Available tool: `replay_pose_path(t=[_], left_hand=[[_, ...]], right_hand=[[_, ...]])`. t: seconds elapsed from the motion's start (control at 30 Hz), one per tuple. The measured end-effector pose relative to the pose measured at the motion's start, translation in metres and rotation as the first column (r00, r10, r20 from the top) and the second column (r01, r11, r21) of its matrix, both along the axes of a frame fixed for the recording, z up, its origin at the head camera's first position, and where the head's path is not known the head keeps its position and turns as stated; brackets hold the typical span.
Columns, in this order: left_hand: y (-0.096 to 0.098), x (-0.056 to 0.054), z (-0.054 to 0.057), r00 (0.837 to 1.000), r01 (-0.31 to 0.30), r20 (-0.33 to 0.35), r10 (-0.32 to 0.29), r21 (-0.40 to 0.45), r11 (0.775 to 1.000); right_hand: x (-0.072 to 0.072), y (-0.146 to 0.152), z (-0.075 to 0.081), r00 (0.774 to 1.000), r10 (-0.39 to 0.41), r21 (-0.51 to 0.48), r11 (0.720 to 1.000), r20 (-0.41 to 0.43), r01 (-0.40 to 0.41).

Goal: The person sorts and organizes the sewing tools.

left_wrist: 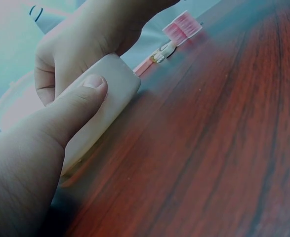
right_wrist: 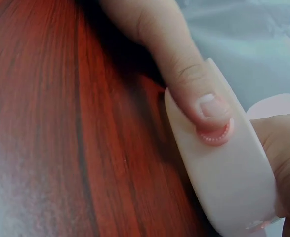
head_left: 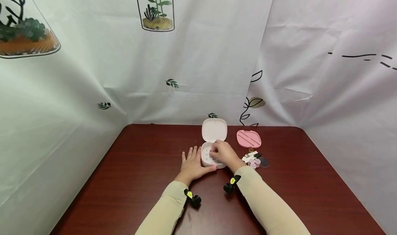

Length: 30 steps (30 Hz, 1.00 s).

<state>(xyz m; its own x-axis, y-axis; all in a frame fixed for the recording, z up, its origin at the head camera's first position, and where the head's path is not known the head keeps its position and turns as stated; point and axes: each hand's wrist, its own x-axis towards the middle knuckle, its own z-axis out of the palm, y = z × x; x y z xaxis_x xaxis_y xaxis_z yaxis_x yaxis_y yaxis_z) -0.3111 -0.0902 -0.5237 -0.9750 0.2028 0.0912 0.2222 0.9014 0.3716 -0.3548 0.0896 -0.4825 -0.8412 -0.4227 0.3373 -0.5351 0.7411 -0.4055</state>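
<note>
A small white box (head_left: pixel 205 161) stands on the table with its hinged lid (head_left: pixel 214 130) raised. Several small marks or holes dot its inside floor. My left hand (head_left: pixel 192 165) lies along the box's left side, fingers straight and spread. Its thumb (left_wrist: pixel 88 91) presses the front wall, over a pink half-round catch (right_wrist: pixel 216 137) that shows in the right wrist view. From the right, my right hand (head_left: pixel 224 153) reaches into the box with bent fingers. Whether those fingertips pinch anything is hidden by the hand and the wall.
Right of the box lies a pink slotted tray (head_left: pixel 249 139). Nearer are a gold-coloured ring (head_left: pixel 251 150), white connector-like pieces (head_left: pixel 250 155), several pink-and-white round pieces (head_left: pixel 254 163) and a dark grey disc (head_left: pixel 264 162). A white printed curtain (head_left: pixel 186 100) hangs behind the table (head_left: pixel 139 180).
</note>
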Motion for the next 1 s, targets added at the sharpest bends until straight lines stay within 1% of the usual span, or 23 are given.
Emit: replay_pose_path(t=[0.2,0.3,0.4,0.47,0.5,0.6,0.73,0.8,0.9,1.0], left_hand=[[0.001,0.0,0.0,1.0,-0.001,0.005,0.001,-0.013,1.0],[0.002,0.002,0.001,1.0,0.006,-0.004,-0.006,0.0,1.0],[0.002,0.003,0.003,1.0,0.005,-0.015,-0.005,0.011,1.0],[0.002,0.002,0.004,1.0,-0.001,-0.016,0.001,-0.002,1.0],[0.002,0.002,0.005,1.0,-0.003,-0.023,0.003,0.0,1.0],[0.001,0.0,0.004,1.0,-0.008,-0.014,0.008,-0.016,1.0],[0.002,-0.002,0.004,1.0,-0.01,-0.004,0.009,-0.014,1.0],[0.002,-0.001,0.004,1.0,-0.01,-0.004,0.01,-0.005,1.0],[0.001,0.0,0.004,1.0,-0.014,-0.002,0.014,-0.003,1.0],[0.003,-0.001,0.004,1.0,-0.017,-0.001,0.017,-0.015,1.0]], right_hand=[[0.001,0.001,0.002,0.999,-0.008,0.015,1.0,0.041,0.007],[0.002,0.002,0.002,0.999,-0.015,0.007,1.0,0.035,0.014],[0.005,0.005,0.002,1.0,-0.026,-0.042,0.999,0.016,0.027],[0.007,0.008,0.002,0.999,-0.038,-0.091,0.995,-0.02,0.036],[0.008,0.011,0.002,0.998,-0.047,-0.123,0.992,-0.041,0.042],[0.013,0.024,0.001,0.991,-0.064,-0.213,0.976,-0.121,0.037],[0.02,0.052,-0.004,0.967,-0.079,-0.301,0.953,-0.241,0.003],[0.023,0.068,-0.008,0.954,-0.107,-0.334,0.943,-0.279,0.008],[0.03,0.088,-0.014,0.94,-0.174,-0.381,0.923,-0.292,0.052],[0.034,0.106,-0.018,0.934,-0.237,-0.435,0.895,-0.267,0.103]])
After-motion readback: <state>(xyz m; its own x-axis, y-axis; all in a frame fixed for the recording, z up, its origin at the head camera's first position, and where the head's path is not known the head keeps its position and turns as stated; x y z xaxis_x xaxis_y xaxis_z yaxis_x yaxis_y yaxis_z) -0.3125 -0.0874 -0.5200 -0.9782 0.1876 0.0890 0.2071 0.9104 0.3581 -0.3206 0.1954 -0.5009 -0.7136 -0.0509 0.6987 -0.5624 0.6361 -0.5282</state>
